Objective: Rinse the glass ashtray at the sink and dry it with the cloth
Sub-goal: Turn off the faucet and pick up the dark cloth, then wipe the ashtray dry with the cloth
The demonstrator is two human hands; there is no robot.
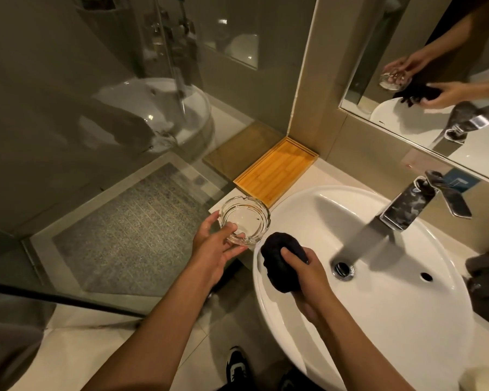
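Observation:
A clear round glass ashtray [244, 219] is held at the counter's left corner, just left of the white sink basin [401, 314]. My left hand [215, 248] grips its near rim, thumb inside the bowl. My right hand [308, 275] is closed on a bunched black cloth [280, 262] over the basin's left rim, close beside the ashtray but apart from it. The chrome faucet [407, 206] pours a broad stream of water toward the drain [342, 268].
A bamboo tray [275, 170] lies on the counter behind the ashtray. A mirror [435, 80] on the wall reflects both hands. A glass shower partition [111, 136] stands to the left. Dark fabric [485, 289] lies at the right edge.

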